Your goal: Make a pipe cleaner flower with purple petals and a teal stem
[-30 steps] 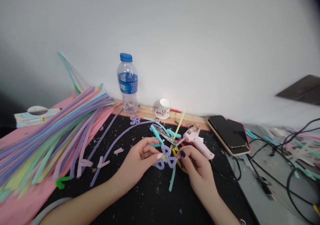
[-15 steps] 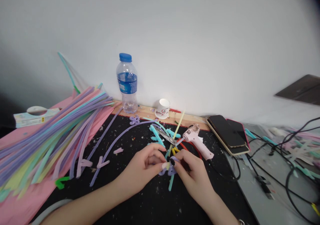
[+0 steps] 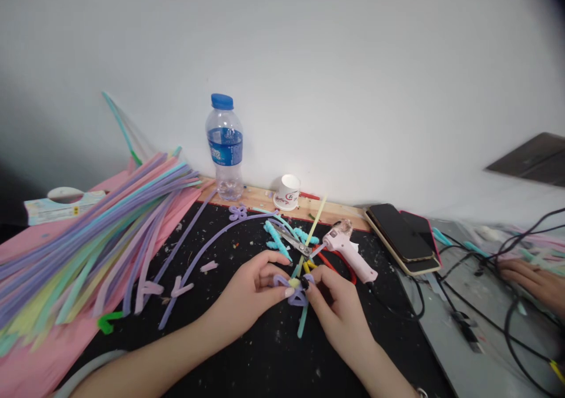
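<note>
A small purple looped pipe-cleaner shape [image 3: 298, 296] with a pale yellow middle is pinched between both hands above the black mat [image 3: 251, 357]. My left hand [image 3: 260, 286] grips its left loop with thumb and fingers. On its other side, my right hand [image 3: 331, 295] holds the right part. A teal stem [image 3: 302, 321] shows beneath the shape. Just beyond the fingers lie scissors [image 3: 291, 240], twisted turquoise pieces [image 3: 276, 240] and a pale yellow stem [image 3: 316, 220]. A pink glue gun [image 3: 349, 251] rests to the right of them.
Many pastel pipe cleaners [image 3: 110, 233] lie on pink paper at left. A bottle [image 3: 225, 148] and paper cup [image 3: 288, 192] stand by the wall. Phones [image 3: 399, 233] and black cables [image 3: 477, 268] lie at right, where another person's hand [image 3: 534, 280] reaches in.
The purple shape has turned and its loops now show more openly between my fingers. Another person's hand has come into view at the right edge.
</note>
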`<state>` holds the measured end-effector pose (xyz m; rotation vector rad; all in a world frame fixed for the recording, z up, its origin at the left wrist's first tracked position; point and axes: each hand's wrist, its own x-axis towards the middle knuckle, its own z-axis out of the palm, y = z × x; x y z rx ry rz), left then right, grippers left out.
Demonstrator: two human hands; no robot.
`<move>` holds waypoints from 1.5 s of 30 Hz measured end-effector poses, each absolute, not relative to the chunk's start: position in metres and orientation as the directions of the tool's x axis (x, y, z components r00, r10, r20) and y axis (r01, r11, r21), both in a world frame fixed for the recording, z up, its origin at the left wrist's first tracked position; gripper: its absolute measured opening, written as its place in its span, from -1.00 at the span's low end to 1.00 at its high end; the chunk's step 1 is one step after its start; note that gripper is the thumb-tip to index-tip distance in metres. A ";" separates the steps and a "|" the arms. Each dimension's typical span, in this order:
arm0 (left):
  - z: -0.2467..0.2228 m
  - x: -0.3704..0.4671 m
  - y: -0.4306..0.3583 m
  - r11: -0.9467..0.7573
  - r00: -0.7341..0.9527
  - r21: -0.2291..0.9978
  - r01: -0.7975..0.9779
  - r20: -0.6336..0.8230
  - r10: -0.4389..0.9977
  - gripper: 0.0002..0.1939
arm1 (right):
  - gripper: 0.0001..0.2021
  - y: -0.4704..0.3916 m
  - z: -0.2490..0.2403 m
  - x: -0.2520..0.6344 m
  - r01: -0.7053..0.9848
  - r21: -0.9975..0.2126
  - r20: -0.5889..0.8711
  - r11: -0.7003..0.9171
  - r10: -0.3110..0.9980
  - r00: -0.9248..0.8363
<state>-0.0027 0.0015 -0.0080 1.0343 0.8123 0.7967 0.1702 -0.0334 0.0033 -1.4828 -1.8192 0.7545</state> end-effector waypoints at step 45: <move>0.009 -0.059 0.046 -0.086 0.457 0.934 0.348 -0.089 0.885 -0.59 | -0.81 -0.028 -0.005 0.157 0.614 -0.717 0.281 0.331 0.943 -0.180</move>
